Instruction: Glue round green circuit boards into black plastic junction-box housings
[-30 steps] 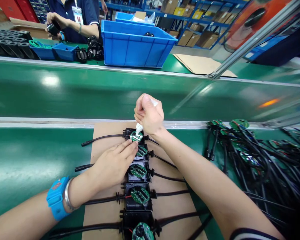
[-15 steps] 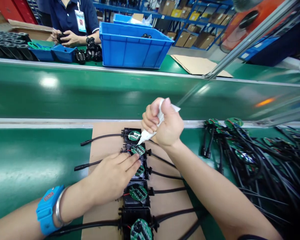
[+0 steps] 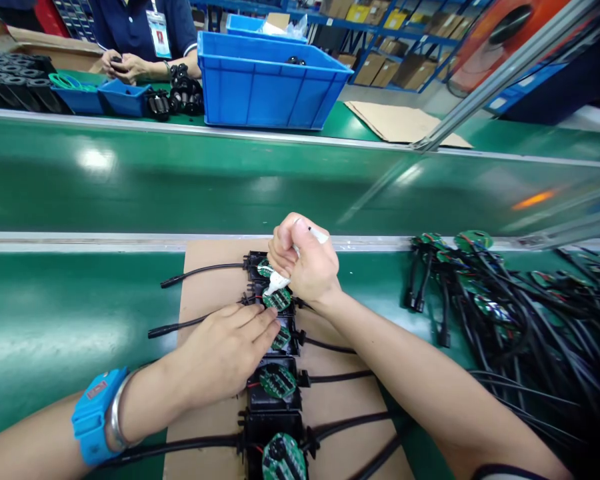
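Note:
Several black housings [image 3: 275,404] with round green circuit boards stand in a column on a cardboard sheet [image 3: 215,253]. My right hand [image 3: 305,260] is wrapped round a white tube [image 3: 279,283], its nozzle tilted down at the second board [image 3: 277,299] from the back. White paste shows on the farthest board [image 3: 265,268], partly hidden by that hand. My left hand [image 3: 230,343] lies flat, palm down, over the left side of the housings, fingertips at the near edge of the second board. It holds nothing visible. Black cables run out from both sides of the housings.
A heap of black cables with green boards [image 3: 473,243] lies at the right. Across the bench, a person's hands [image 3: 125,67] hold a small dark part, beside a blue crate [image 3: 275,87]. A metal post [image 3: 505,73] slants up at the right.
My right hand has moved left and slightly lower with the white tube, now over part of the farthest board. My left hand has stayed nearly in place. The other person's hands have shifted.

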Tool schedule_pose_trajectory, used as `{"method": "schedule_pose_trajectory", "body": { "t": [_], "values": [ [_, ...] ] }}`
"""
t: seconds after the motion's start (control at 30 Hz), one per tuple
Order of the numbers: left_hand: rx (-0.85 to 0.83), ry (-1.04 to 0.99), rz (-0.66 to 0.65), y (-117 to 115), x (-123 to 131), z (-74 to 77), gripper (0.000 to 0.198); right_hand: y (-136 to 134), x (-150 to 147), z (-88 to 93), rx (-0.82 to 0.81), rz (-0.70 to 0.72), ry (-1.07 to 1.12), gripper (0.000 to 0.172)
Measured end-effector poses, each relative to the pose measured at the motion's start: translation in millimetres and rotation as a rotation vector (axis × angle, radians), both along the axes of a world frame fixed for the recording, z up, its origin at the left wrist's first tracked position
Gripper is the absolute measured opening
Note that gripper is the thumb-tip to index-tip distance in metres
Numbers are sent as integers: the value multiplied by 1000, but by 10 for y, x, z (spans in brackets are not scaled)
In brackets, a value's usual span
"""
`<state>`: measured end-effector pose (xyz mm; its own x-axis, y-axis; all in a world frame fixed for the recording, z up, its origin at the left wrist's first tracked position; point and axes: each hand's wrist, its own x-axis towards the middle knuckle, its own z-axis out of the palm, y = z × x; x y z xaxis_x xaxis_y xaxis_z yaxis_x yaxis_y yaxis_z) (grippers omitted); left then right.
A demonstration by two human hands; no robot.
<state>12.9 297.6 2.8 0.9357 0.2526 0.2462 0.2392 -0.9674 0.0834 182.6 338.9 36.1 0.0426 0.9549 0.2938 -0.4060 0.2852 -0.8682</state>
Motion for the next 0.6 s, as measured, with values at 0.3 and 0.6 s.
{"method": "schedule_pose_trajectory", "body": {
  "t": [0.3,0.6],
  "values": [
    [-12,2,5,0,-14,7,43,-179,57,36,-33,22,-20,40],
    [-13,35,2,10,-10,-3,43,-207,195,32,-7,-17,-85,38]
  ]
}}
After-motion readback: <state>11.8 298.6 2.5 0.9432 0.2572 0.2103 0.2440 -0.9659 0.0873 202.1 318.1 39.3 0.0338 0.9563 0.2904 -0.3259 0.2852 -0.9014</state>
